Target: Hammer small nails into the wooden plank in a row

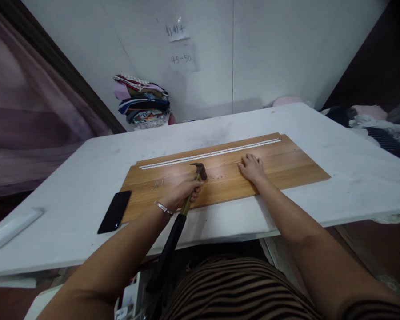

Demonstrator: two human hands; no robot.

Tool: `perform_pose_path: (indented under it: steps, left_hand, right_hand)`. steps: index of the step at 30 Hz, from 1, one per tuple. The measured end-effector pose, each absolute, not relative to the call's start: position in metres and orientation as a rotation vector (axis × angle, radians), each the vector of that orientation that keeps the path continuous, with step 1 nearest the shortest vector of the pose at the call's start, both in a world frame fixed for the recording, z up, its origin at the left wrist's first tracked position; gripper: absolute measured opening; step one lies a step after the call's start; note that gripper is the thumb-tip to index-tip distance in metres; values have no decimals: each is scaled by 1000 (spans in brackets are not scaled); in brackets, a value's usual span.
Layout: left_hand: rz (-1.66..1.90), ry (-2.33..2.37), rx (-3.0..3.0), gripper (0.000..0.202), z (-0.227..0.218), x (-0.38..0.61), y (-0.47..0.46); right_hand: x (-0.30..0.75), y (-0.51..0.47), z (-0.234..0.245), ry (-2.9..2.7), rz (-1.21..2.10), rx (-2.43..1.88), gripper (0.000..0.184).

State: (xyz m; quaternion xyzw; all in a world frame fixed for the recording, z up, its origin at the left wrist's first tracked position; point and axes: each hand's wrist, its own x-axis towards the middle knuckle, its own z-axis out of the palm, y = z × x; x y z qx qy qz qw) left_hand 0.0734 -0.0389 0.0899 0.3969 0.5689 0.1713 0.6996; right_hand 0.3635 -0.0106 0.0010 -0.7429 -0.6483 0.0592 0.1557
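Wooden board (pixel 286 166) on white surface (pixel 86 164), left grip (pixel 181 194) clamped round hammer (pixel 200 170) handle, right grip (pixel 252 169) to its right, spread flat on board, black phone (pixel 114 211) to its left.

Board (pixel 280 166): wood-grain finish, warm brown, smooth, slight sheen. Hammer (pixel 175 231): dark dull metal head, yellowish wooden neck, black matt grip. Strip (pixel 210 154) on the board: pale, metallic-looking. Phone (pixel 114 211): glossy black glass. Tabletop (pixel 86 169): white, matt, smudged grey. Bracelet (pixel 163 208): shiny metal. Cloth pile (pixel 143 102): mixed printed fabrics. Wall note (pixel 178 32): paper.
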Motion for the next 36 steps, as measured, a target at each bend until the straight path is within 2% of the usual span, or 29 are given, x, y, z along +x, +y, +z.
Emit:
perform_pose_path:
  steps: [5,9,20,36]
  left_hand:
    - [424,1241,900,10,90,73,-38]
    - [408,1258,885,18,89,73,-38]
    - [400,1271,886,23,88,73,-38]
    - [401,1290,881,18,94,74,-40]
  right_hand:
    - [364,-10,-1,-1862,170,-2120,39]
    - [364,-10,0,-1859,174,-2128,40]
    - [364,-10,-1,-1868,170,-2145,40]
    - [365,-9,-3,-1866,162,-2129,41]
